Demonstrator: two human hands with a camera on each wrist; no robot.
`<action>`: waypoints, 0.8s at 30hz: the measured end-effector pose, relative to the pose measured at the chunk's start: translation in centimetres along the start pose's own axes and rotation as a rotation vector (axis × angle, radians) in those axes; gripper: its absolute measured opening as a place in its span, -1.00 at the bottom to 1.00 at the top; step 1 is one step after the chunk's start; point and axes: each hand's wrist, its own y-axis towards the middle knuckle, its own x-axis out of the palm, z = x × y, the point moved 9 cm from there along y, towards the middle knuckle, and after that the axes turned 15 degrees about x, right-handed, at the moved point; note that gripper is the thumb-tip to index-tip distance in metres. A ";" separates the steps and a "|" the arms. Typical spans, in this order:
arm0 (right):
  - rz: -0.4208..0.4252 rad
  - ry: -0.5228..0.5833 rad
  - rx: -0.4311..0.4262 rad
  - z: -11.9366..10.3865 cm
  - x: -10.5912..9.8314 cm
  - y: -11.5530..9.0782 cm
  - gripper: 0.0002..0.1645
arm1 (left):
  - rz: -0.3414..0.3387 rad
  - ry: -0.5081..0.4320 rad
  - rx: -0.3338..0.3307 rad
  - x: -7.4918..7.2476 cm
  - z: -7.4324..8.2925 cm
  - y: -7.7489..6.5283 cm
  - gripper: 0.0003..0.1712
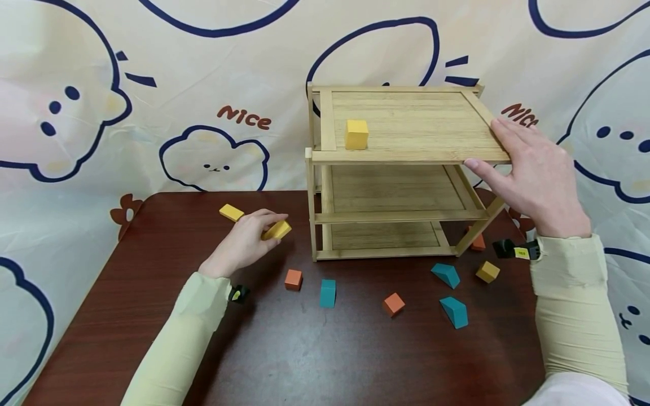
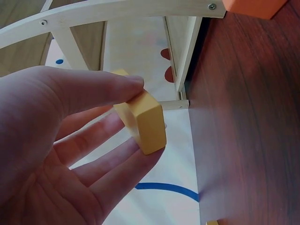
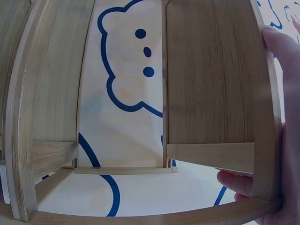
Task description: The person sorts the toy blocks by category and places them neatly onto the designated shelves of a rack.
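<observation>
Yellow block (image 1: 279,230) pinched left of wooden rack (image 1: 401,216), right hand (image 1: 545,172) clamped on rack

Left hand (image 1: 244,242), just left of the rack: thumb on one face, fingers on the opposite one, block tilted between them near the tips. Block looks lifted off the tabletop (image 1: 284,361), not touching the rack. Right hand clamped round the right end of the rack's top shelf (image 1: 406,118), thumb at the front edge, fingers over the top.

Yellow cube (image 1: 356,135) stands on the rack's top shelf, near its front left corner. Flat yellow piece (image 1: 231,212) lies left of the rack, beyond the left hand. In front of the rack: orange cube (image 1: 293,279), teal block (image 1: 328,294), second orange cube (image 1: 393,304), two teal wedges (image 1: 446,275). Mustard cube (image 1: 488,272) sits off the rack's front right corner; orange piece (image 1: 477,243) beside that corner, partly hidden.

Risks, my judgement: fingertip-only pinch could let the block twist out if it knocks the rack's left post. A tug from the right hand could shift the rack, likely light, and send the top cube over the front edge. Low right sleeve could brush the mustard cube.
</observation>
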 end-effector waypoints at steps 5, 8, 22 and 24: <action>-0.001 -0.003 0.002 0.0 0.0 0.0 0.08 | -0.001 -0.012 -0.011 0.0 0.1 0.1 -0.35; 0.002 -0.003 0.000 0.0 0.0 0.0 0.08 | -0.005 -0.014 -0.013 0.0 0.2 0.1 -0.35; 0.005 -0.002 -0.003 -0.1 -0.1 -0.1 0.08 | 0.000 -0.008 0.048 -0.7 1.9 0.0 -0.36; 0.001 -0.003 -0.001 -0.1 -0.1 0.0 0.08 | 0.002 0.001 0.061 -0.8 2.2 0.0 -0.37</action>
